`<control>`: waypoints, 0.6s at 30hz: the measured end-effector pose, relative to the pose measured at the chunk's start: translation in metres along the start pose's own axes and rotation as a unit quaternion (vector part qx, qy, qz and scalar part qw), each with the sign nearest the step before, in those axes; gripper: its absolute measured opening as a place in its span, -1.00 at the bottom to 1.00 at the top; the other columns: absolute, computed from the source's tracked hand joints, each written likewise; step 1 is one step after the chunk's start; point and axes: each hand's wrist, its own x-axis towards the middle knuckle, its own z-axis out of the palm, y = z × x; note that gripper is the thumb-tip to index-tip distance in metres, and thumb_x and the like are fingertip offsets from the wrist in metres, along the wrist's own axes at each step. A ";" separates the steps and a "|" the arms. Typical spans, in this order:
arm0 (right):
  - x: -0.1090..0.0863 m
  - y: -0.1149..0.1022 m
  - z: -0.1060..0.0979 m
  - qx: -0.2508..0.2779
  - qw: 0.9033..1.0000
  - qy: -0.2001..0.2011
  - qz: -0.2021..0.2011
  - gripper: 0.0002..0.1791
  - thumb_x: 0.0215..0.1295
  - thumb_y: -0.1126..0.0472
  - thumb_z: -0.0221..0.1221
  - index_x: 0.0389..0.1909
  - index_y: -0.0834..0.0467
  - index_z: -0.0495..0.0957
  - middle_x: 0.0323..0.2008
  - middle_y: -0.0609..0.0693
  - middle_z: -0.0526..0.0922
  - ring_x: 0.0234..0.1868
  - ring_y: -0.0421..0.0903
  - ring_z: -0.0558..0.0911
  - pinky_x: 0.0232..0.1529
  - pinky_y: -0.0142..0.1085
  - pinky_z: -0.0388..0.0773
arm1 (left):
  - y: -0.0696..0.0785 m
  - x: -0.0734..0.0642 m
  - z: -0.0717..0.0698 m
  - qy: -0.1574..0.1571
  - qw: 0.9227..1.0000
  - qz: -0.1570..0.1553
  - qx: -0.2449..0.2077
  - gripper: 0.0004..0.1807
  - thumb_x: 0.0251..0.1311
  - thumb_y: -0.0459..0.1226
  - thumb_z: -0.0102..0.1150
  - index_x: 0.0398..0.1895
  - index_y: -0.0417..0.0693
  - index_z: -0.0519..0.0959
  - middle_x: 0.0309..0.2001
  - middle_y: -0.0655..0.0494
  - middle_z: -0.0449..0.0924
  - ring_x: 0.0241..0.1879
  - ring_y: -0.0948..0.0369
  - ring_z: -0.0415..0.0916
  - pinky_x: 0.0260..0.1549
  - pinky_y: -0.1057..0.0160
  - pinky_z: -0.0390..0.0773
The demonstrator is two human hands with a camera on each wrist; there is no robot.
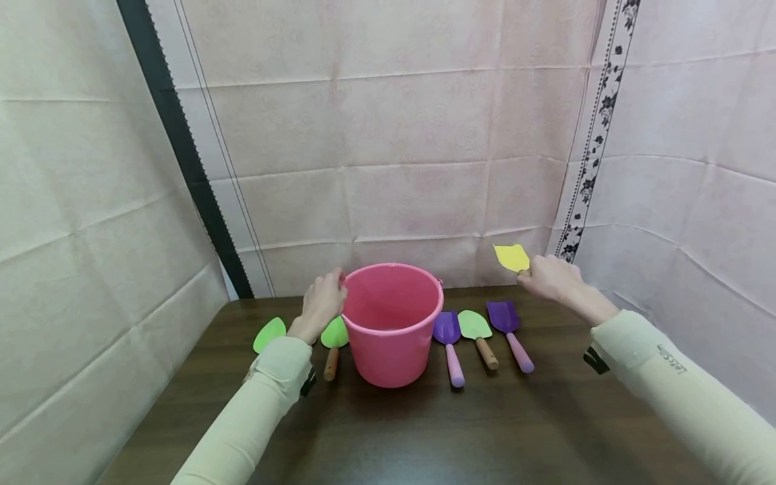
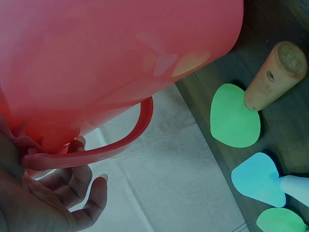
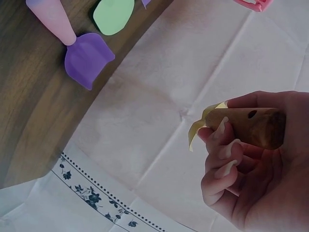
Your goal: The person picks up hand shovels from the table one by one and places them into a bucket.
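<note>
A pink bucket [image 1: 391, 357] stands in the middle of the table. My left hand [image 1: 323, 302] holds the left side of its rim, and in the left wrist view the fingers are bent beside the bucket's handle [image 2: 120, 145]. Off to the right, my right hand [image 1: 553, 276] grips a yellow toy shovel [image 1: 512, 257] in the air. Its wooden handle [image 3: 241, 123] lies in the curled fingers, and the yellow blade points away from the palm.
Right of the bucket lie a purple shovel [image 1: 447, 330], a green shovel [image 1: 475, 325] and another purple shovel [image 1: 504, 316]. Left of it are green shovels [image 1: 334, 333] and a blue shovel [image 2: 258, 179]. A pale cloth [image 1: 412, 135] hangs behind the dark table [image 1: 388, 444].
</note>
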 end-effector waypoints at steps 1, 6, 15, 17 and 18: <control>0.000 0.000 -0.001 -0.001 1.000 0.000 0.000 -0.58 0.24 0.04 -0.07 -0.81 0.03 0.27 -0.64 0.05 0.44 -0.58 -0.01 0.44 -0.63 -0.14 0.30 | 0.000 0.000 0.000 0.000 1.000 -0.001 0.000 -0.73 0.34 -0.27 -0.01 0.05 -0.09 0.49 -0.21 -0.02 0.63 -0.30 0.05 0.60 -0.29 0.07 0.58; 0.000 -0.002 -0.004 -0.005 1.000 0.003 -0.001 -0.57 0.25 0.03 -0.08 -0.82 0.02 0.26 -0.62 0.08 0.46 -0.57 -0.01 0.45 -0.62 -0.13 0.31 | 0.001 0.001 -0.001 -0.002 1.000 -0.006 0.002 -0.75 0.34 -0.27 -0.02 0.03 -0.09 0.49 -0.21 -0.01 0.62 -0.29 0.05 0.59 -0.29 0.07 0.57; -0.001 -0.006 -0.008 -0.003 1.000 0.007 -0.007 -0.55 0.25 0.04 -0.07 -0.85 -0.01 0.23 -0.70 -0.01 0.35 -0.60 -0.05 0.41 -0.64 -0.16 0.28 | 0.002 0.000 0.000 -0.003 1.000 -0.010 0.004 -0.76 0.35 -0.27 -0.02 0.02 -0.08 0.49 -0.22 -0.01 0.62 -0.28 0.05 0.59 -0.30 0.08 0.56; -0.001 -0.007 -0.009 -0.002 1.000 0.009 -0.011 -0.55 0.25 0.04 -0.07 -0.86 -0.01 0.22 -0.72 -0.03 0.32 -0.61 -0.06 0.40 -0.64 -0.17 0.26 | 0.002 0.000 0.001 -0.003 1.000 -0.013 0.004 -0.76 0.35 -0.26 -0.02 0.03 -0.08 0.49 -0.22 -0.01 0.62 -0.28 0.05 0.59 -0.29 0.08 0.56; -0.001 -0.008 -0.009 -0.002 1.000 0.010 -0.011 -0.55 0.24 0.04 -0.07 -0.86 -0.02 0.21 -0.72 -0.04 0.31 -0.61 -0.06 0.40 -0.65 -0.18 0.26 | 0.002 0.000 0.001 -0.003 1.000 -0.013 0.004 -0.75 0.35 -0.26 -0.02 0.03 -0.07 0.49 -0.22 -0.01 0.62 -0.28 0.05 0.59 -0.29 0.08 0.56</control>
